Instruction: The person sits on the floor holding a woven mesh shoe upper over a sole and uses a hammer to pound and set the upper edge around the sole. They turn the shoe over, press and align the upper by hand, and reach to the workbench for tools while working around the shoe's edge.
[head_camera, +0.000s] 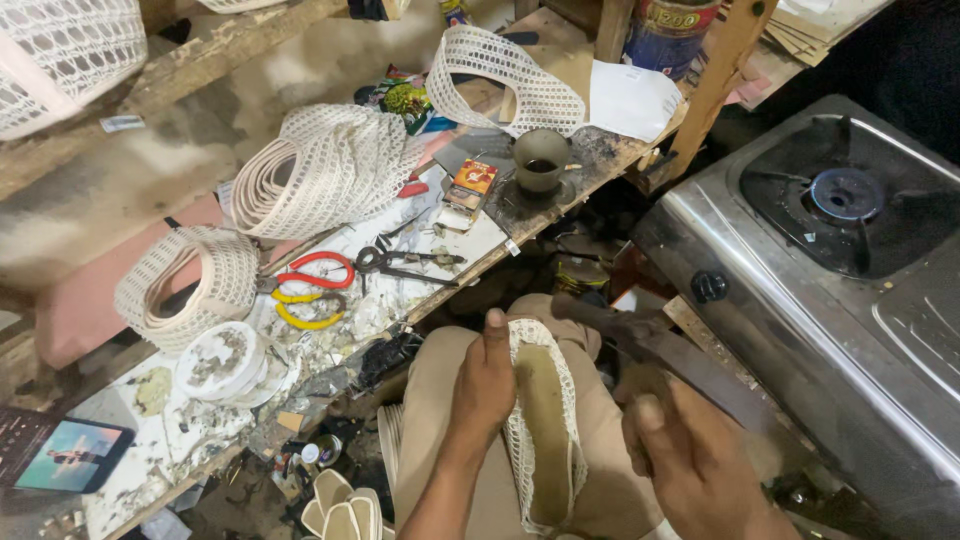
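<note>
The person sits with a shoe upper of white mesh (545, 420), bottom side up on the lap, its tan insole facing the camera. The left hand (483, 385) grips the shoe along its near edge, fingers wrapped around the side and thumb raised along the mesh rim. The right hand (690, 460) has its fingers closed around the handle of dark lasting pliers (650, 345), whose head hangs just beside the toe end. The step in hand looks like pulling the mesh over the insole edge; the next move would call for biting the mesh margin with the pliers while the left hand keeps the shoe steady. On the cluttered surface (470, 245) lie red-handled scissors (315, 272), black scissors (400, 263), mesh rolls (330, 170) and a cup (541, 158).
</note>
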